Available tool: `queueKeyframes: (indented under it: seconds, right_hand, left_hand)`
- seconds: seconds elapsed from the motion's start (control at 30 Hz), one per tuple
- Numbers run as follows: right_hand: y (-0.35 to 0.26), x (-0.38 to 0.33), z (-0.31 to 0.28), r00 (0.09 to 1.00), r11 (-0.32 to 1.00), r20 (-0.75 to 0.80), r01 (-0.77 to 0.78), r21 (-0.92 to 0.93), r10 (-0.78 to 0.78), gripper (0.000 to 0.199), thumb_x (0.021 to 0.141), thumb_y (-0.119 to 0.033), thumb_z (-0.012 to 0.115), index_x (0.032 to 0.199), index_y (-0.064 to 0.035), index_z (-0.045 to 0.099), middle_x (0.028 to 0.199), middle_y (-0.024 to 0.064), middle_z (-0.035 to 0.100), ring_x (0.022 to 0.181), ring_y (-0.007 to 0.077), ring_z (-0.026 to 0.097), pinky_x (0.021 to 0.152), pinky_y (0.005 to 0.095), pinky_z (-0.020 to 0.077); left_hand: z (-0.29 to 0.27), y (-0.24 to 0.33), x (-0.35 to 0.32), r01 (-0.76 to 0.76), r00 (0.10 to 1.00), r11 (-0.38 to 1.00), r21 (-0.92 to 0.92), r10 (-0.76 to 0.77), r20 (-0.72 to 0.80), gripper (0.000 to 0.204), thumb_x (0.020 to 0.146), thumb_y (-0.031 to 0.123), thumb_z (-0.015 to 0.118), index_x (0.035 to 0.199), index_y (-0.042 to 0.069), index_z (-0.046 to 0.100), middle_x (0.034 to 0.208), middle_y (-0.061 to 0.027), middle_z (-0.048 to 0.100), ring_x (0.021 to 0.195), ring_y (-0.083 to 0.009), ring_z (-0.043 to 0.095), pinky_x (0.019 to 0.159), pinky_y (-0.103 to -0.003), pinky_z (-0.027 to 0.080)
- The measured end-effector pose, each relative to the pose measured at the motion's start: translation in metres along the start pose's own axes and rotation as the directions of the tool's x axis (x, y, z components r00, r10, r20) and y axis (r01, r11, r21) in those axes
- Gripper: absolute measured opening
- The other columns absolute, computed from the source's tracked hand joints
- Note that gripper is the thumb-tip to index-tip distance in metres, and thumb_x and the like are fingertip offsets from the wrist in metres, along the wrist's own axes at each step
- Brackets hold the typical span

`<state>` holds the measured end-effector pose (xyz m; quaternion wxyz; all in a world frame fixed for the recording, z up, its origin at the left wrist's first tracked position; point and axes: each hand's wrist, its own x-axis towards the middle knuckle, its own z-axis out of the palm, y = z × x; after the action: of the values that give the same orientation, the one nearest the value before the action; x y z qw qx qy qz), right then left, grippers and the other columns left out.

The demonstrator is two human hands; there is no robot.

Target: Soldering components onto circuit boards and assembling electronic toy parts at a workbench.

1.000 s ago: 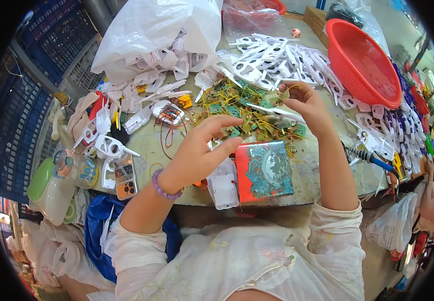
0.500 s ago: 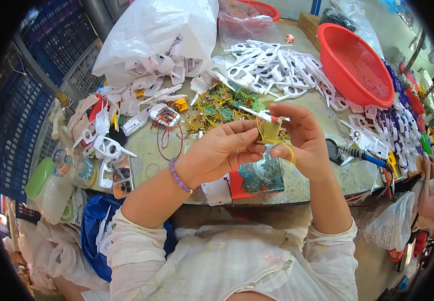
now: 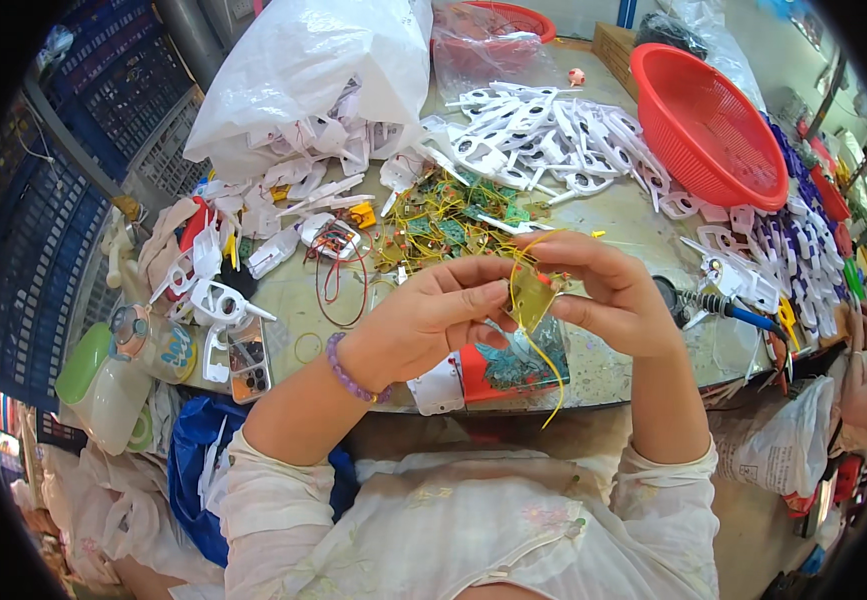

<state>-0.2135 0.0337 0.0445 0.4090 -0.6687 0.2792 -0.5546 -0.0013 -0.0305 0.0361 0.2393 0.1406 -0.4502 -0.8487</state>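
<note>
Item: small yellow-green circuit board (image 3: 533,293), held in the air above the near edge of the tabletop (image 3: 613,215), between the person's two hands and close to the chest. Left hand (image 3: 431,318): fingers closed on the board's left edge, thumb on top, a purple bead bracelet (image 3: 349,372) at the wrist. Right hand (image 3: 608,290): fingertips pinched on the board's upper right corner, where a small red part sits. Both hands touch the board; neither is nearer than the other, and it lies squarely between them. Orientation: the board's flat face is turned toward the person, tilted, with its long side running roughly up and down in the head view. Attached: thin yellow wires (image 3: 551,372) trail down from the board's lower edge, hanging free below the tabletop rim. Directly beneath the hands: a red and teal flat pack (image 3: 509,365) lying at the tabletop edge. Beyond the hands, well apart: a heap of like green boards with yellow wires (image 3: 443,222), a spread of white plastic parts (image 3: 543,135), a red basket (image 3: 705,118) to the right, and a soldering iron with a blue handle (image 3: 728,308) just right of the right hand.
</note>
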Motion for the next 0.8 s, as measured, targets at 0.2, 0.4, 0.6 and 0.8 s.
queueKeyframes:
  seconds: [0.2,0.4,0.6,0.8]
  right_hand:
    - [0.007,0.001,0.002,0.974,0.979,-0.143,-0.159,0.128,0.177,0.022,0.078,0.001,0.07,0.099,0.0017,0.063,0.092,0.0057,0.065,0.086,0.0121,0.06,0.078,0.0262,0.0485]
    - [0.003,-0.002,0.001,0.902,0.962,-0.341,-0.273,0.021,0.264,0.019,0.078,-0.003,0.073,0.094,0.0009,0.064,0.083,0.0025,0.065,0.074,0.0072,0.059,0.066,0.0204,0.0469]
    - [0.003,-0.003,0.001,0.887,0.941,-0.327,-0.337,0.02,0.325,0.018,0.077,-0.003,0.074,0.093,0.0006,0.067,0.081,0.0014,0.065,0.074,0.0065,0.059,0.066,0.0208,0.0463]
    - [0.01,-0.007,0.004,0.994,0.819,-0.038,-0.102,-0.565,0.098,0.013,0.075,-0.006,0.072,0.087,-0.0032,0.069,0.076,0.0085,0.064,0.075,0.0218,0.06,0.068,0.0311,0.0465]
  left_hand:
    - [0.011,-0.002,0.005,0.195,0.98,0.976,-0.101,-0.199,-0.024,0.029,0.097,0.023,0.05,0.119,0.005,0.054,0.109,-0.0056,0.06,0.094,-0.0161,0.061,0.079,-0.031,0.051]
    - [-0.016,0.03,-0.007,-0.627,0.725,0.633,0.455,0.688,0.042,0.019,0.094,0.018,0.056,0.104,0.002,0.062,0.089,-0.0044,0.063,0.08,-0.0081,0.058,0.07,-0.022,0.046]
    - [0.003,0.036,0.0,-0.053,0.968,0.561,0.826,0.233,-0.096,0.025,0.095,0.019,0.052,0.099,-0.003,0.065,0.091,-0.0079,0.067,0.078,-0.0109,0.062,0.068,-0.024,0.048]
    - [-0.024,0.023,0.028,0.056,0.998,0.633,0.772,-0.06,-0.023,0.033,0.095,0.028,0.053,0.107,0.001,0.066,0.099,-0.006,0.068,0.089,-0.0106,0.061,0.075,-0.028,0.049]
